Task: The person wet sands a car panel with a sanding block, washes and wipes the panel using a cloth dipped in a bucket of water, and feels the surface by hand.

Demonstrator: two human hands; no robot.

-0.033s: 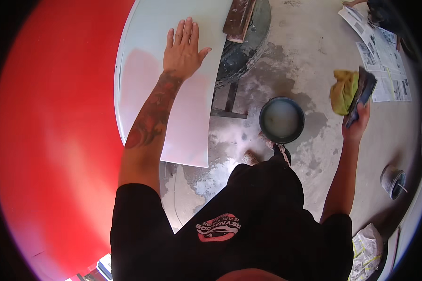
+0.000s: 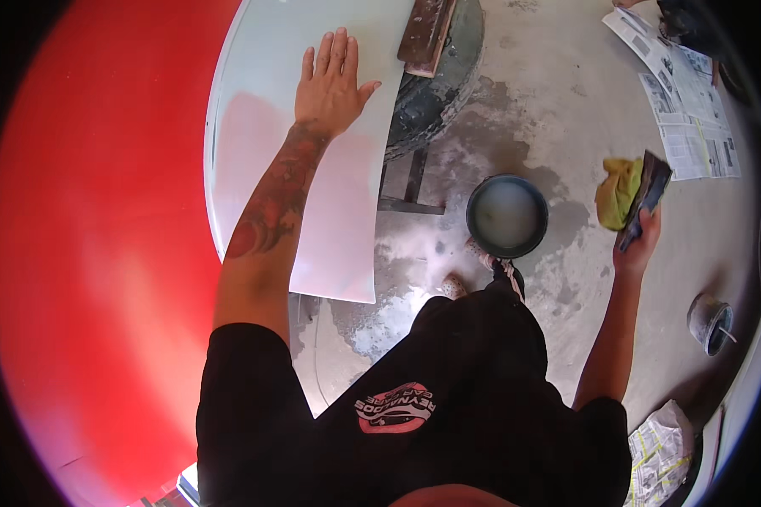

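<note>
A: Layout?
B: Stained grey floor; red panel at left; pale panel right of it. Round bucket on the floor, cloudy liquid inside.
A: Grip?
B: Left hand flat on the pale panel, 4 fingers straight, slightly apart, thumb out. Right hand over the floor, fingers clamped on a dark block.
A: Anything on it?
B: Yellow-green cloth bunched along the dark block's left side.

Grey floor (blotchy) beneath newspaper, bucket

One pale curved panel lies under the left hand; one yellow-green cloth, one dark flat block and two round buckets are near the right hand.
</note>
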